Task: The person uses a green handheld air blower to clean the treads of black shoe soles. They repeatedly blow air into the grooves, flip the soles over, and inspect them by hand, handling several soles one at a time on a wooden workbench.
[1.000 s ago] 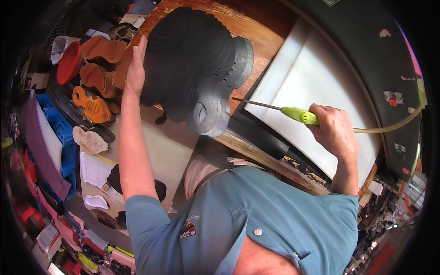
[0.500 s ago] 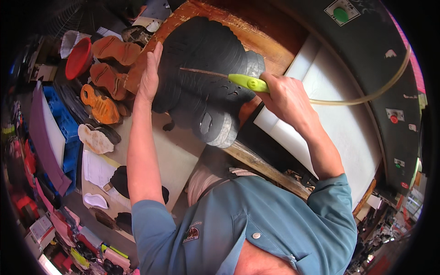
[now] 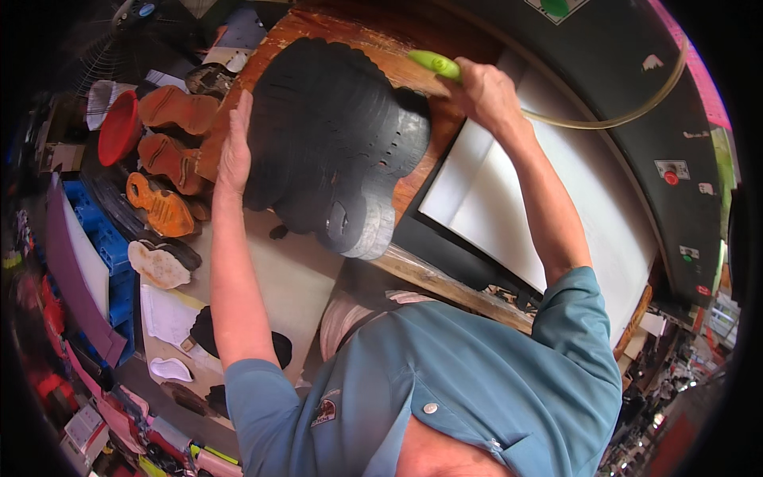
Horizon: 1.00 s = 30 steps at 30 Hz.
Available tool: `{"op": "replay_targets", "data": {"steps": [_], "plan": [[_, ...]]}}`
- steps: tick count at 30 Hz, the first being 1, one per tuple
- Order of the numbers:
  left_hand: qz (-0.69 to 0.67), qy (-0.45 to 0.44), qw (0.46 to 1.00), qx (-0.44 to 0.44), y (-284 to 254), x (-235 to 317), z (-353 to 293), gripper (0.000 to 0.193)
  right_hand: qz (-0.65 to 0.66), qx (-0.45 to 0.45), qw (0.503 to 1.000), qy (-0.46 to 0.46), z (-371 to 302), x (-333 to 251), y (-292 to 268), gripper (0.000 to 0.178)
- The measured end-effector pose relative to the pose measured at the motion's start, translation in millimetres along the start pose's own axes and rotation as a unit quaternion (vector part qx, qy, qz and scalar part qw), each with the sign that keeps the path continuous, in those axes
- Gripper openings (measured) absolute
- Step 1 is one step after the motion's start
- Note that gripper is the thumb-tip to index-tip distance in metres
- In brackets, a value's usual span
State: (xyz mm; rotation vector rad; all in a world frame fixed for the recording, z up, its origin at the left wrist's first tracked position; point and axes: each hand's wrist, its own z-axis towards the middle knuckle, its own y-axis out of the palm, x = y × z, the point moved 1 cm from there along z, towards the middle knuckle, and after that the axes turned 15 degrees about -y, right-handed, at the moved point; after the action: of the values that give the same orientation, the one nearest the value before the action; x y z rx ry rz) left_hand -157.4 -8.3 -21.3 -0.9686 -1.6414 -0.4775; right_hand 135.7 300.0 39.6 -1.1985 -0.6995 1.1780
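A thick stack of black, sole-shaped sheets (image 3: 326, 127) lies fanned out on a worn wooden board (image 3: 274, 36), its right-hand edges pale with dust. My left hand (image 3: 234, 147) stands on edge along the stack's left side, fingers straight and together, palm toward it. Beyond the stack's upper right, my right hand (image 3: 486, 89) grips a lime-green air blow gun (image 3: 435, 63), raised off the sheets. A clear, yellowish hose (image 3: 612, 124) trails from behind that hand toward the machine. The gun's thin nozzle cannot be made out now.
A white board (image 3: 485, 187) lies to the right, beside a dark machine panel with a red button (image 3: 671, 177). On the left are a red bowl (image 3: 119, 127), brown shaped pieces (image 3: 171, 163), an orange piece (image 3: 163, 207) and blue crates (image 3: 95, 222). Papers (image 3: 167, 314) rest nearer me.
My right hand has lifted the air blow gun up and away from the stack, where its nozzle was over the sheets. My left hand stays along the stack's left side; the whole view has shifted slightly.
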Motion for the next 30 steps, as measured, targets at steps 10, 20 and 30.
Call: {"op": "replay_targets", "data": {"steps": [10,20,30], "plan": [[0.061,0.008,0.998,0.027,0.9,-4.8,3.0,0.069,-0.005,0.094,0.995,-0.042,-45.5,-37.4,-8.8,0.045],[0.262,0.093,0.949,0.151,13.5,-3.7,-2.0,0.072,0.147,-0.010,0.980,0.137,-25.6,-111.6,41.6,0.072],[0.132,0.029,0.983,0.122,31.7,2.8,-19.0,0.084,0.699,0.046,0.578,0.419,-40.6,-124.1,37.6,0.045]]}}
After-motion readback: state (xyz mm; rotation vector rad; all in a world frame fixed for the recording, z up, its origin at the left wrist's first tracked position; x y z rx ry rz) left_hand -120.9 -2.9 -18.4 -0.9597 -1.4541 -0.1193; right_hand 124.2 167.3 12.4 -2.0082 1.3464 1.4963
